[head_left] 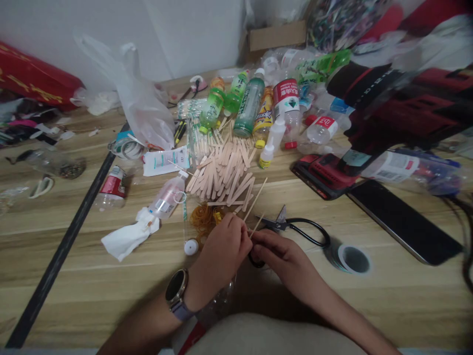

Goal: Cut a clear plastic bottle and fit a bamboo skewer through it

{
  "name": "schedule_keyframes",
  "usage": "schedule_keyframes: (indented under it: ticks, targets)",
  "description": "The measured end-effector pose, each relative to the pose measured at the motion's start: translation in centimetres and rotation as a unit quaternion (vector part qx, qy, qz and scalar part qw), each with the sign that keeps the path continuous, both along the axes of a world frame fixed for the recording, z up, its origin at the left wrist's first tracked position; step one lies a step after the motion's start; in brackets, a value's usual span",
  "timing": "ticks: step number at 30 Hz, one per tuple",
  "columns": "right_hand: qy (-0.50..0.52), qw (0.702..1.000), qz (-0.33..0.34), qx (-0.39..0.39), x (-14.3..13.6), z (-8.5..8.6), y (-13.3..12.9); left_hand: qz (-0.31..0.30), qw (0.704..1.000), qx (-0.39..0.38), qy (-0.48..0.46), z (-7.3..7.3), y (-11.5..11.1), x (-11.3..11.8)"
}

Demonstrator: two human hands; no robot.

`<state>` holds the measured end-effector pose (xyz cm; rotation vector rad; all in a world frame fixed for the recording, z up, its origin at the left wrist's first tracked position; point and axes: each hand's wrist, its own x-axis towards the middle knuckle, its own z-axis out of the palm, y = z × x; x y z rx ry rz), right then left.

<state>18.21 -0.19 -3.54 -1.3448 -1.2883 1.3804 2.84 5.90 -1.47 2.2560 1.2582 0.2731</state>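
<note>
Near the table's front, my left hand (231,241), with a watch (176,287) on its wrist, is closed, its fingers pinched around thin wooden sticks (256,201). My right hand (273,249) meets it from the right, fingers closed at the lower ends of the same sticks. The sticks point up and to the right. Black-handled scissors (308,230) lie just beyond my right hand, partly hidden by it. Yellow rubber bands (201,217) lie beside my left hand. A pile of flat wooden sticks (221,172) spreads out behind both hands.
A red drill (332,172) stands at the right, near a black phone (402,219) and a round spool (354,260). Several plastic bottles (249,106) stand at the back. At the left are a white bag (146,103), a long black strip (70,236) and a crumpled tissue (129,236).
</note>
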Motion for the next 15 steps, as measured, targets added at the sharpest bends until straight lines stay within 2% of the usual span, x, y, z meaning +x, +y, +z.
schedule_keyframes:
  ticks: [5, 8, 11, 13, 15]
  targets:
    - [0.051, 0.993, -0.077, -0.075, -0.2, -0.9, -0.2, 0.015, 0.998, -0.02, -0.049, 0.5, 0.2, -0.4]
    - [0.017, 0.987, -0.122, -0.099, 0.0, -1.2, -0.5, 0.04, 0.993, -0.065, -0.092, 0.8, 0.5, -0.7]
    - [-0.035, 0.988, -0.129, -0.08, 0.3, -1.1, -0.5, 0.089, 0.978, -0.14, -0.128, 1.0, 0.7, -0.8]
    - [-0.05, 0.989, -0.129, -0.059, 0.3, -0.9, -0.5, 0.122, 0.953, -0.219, -0.172, 0.9, 0.9, -0.7]
    - [-0.058, 0.989, -0.132, -0.041, 0.3, -0.8, -0.4, 0.167, 0.898, -0.327, -0.243, 0.7, 1.2, -0.5]
